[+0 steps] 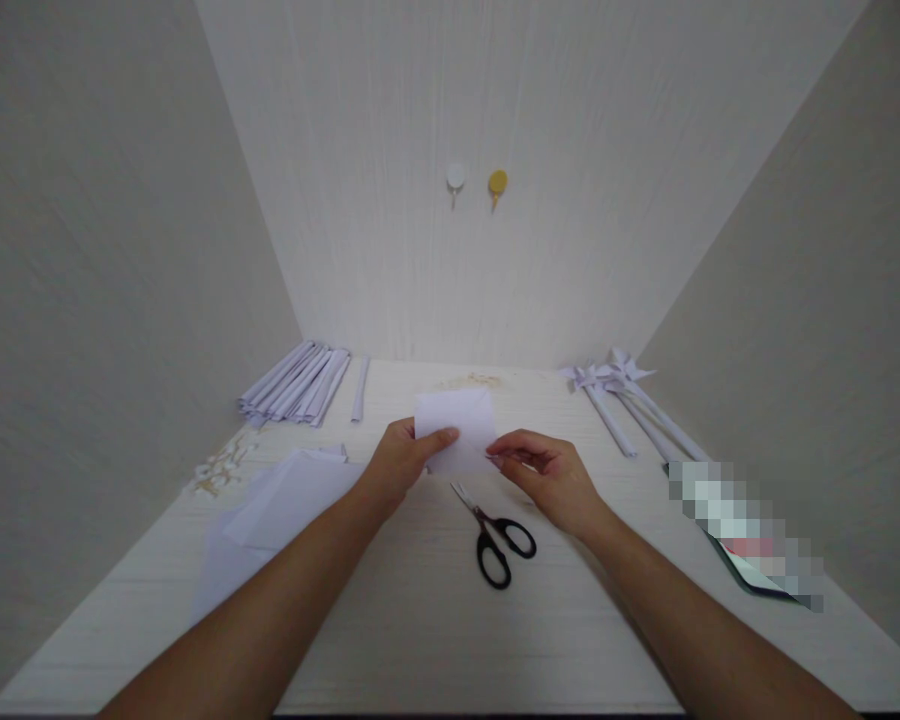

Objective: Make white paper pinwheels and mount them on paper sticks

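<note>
A small white sheet of paper (461, 415) is held up over the middle of the table. My left hand (405, 460) grips its left side, thumb lying across the front and the fingers hidden behind. At the lower right corner of the sheet, my right hand (546, 475) pinches the paper between thumb and fingertips. Just below both hands, scissors (495, 535) with black handles lie on the table, their blades pointing up and to the left.
Rolled paper sticks (296, 385) are piled at the back left, with a single stick (361, 390) beside them. White paper sheets (285, 500) lie under my left forearm. Paper pinwheels on sticks (607, 395) rest at the back right, near a partly blurred phone (750, 575). Walls enclose the table.
</note>
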